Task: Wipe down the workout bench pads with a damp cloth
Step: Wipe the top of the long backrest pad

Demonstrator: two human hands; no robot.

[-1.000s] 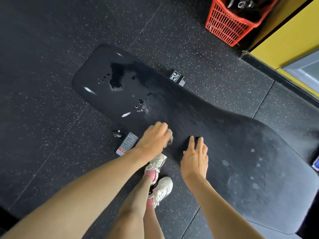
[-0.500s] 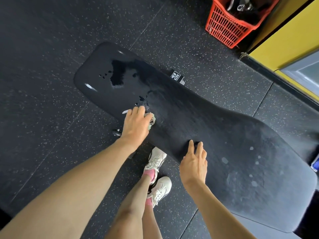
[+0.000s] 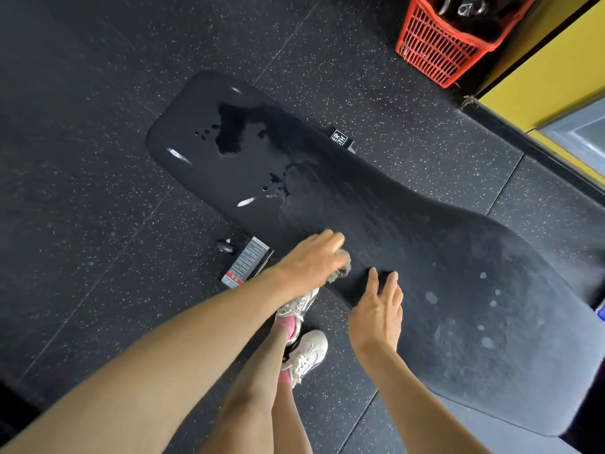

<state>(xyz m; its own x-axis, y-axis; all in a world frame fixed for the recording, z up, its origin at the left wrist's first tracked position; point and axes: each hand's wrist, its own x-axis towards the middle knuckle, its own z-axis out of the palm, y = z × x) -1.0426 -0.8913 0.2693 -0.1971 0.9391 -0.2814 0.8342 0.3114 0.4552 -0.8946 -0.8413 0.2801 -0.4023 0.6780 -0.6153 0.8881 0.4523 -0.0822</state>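
bench pad (image 3: 376, 224): wet-glossy (far end), matt near | basket (image 3: 435, 50): plastic

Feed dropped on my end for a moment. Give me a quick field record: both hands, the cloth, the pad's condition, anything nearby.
bench pad: black, long, widest at the near end
left hand: lies over the cloth at the pad's near edge; blurred, grip unclear
cloth: greenish-grey, mostly hidden under the left hand
right hand: fingers straight, tips on the pad's edge, holds nothing
wet patch: glossy, at the pad's far end, droplets around it
pale spots: scattered on the near, wide end
red basket: beyond the pad, upper right of view
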